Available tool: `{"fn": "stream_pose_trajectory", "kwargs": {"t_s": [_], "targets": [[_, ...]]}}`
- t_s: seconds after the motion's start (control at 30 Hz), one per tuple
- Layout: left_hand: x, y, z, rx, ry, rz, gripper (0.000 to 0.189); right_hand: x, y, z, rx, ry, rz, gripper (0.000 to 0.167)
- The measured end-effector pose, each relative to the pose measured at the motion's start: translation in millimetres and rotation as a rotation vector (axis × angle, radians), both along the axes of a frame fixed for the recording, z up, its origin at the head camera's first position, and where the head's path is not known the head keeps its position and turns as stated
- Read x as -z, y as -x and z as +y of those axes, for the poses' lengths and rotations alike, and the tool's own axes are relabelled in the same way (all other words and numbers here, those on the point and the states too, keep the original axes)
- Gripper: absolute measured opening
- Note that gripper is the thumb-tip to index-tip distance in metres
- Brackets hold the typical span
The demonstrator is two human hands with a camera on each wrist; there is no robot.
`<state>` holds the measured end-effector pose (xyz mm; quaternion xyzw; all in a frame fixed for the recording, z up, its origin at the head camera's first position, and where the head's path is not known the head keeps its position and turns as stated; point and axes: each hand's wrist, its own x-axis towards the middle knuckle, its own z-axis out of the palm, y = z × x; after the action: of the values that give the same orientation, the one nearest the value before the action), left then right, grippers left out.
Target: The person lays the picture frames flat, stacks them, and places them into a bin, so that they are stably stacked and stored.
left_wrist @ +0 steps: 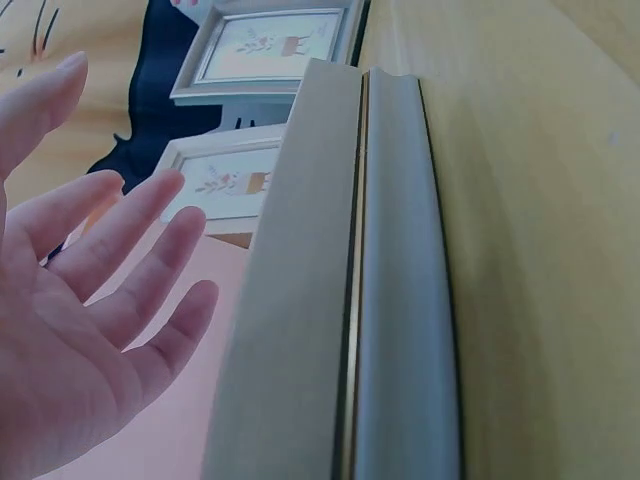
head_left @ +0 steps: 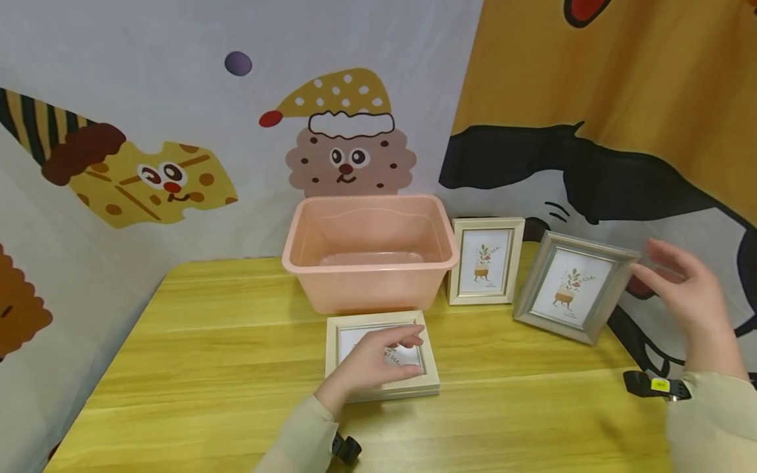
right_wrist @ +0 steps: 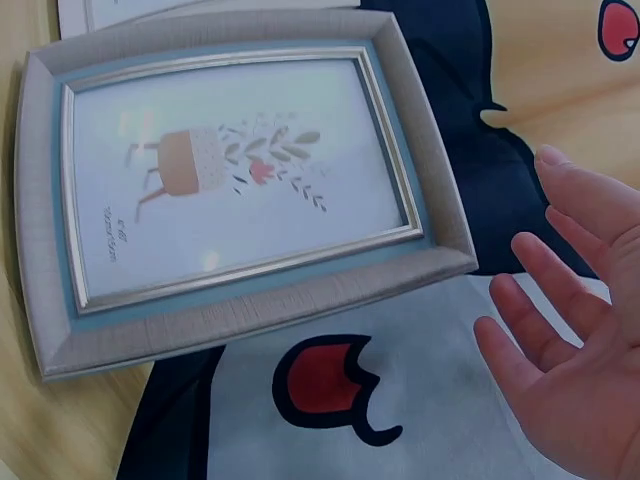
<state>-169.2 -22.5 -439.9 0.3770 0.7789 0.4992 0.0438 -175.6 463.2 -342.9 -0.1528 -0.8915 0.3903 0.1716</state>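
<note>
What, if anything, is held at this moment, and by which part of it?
Nothing is held: the left grip is above the stacked frames, and the right grip is beside the silver frame, not closed on it.

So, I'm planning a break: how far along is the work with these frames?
Looks done: the cream frame stands beside the pink bin. In progress: the grey frame also stands, the right hand open near it, gripping nothing. Probably left: the stacked frames, lying flat before the bin under the left hand.
</note>
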Motion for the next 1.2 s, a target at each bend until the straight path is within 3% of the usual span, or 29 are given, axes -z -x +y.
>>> {"fn": "stream_pose_trajectory", "kwargs": {"t_s": [0.4,0.7,1.07,1.2], "targets": [[0.6,7.3,4.6,0.029,-0.005,-0.051,0.061,10.5,15.2,22,-0.094,0.006,-0.022,0.072],[4.1,7.1,9.2,0.026,-0.006,-0.096,0.061,25.2,19.3,37,-0.202,0.082,-0.065,0.077],[6.9,8.3,15.5,0.033,-0.009,-0.106,0.061,32.4,26.6,31,-0.17,0.171,-0.003,0.071],[8.7,9.1,19.0,0.047,-0.028,-0.096,0.06,32.6,22.7,28,-0.127,0.143,-0.022,0.064]]}}
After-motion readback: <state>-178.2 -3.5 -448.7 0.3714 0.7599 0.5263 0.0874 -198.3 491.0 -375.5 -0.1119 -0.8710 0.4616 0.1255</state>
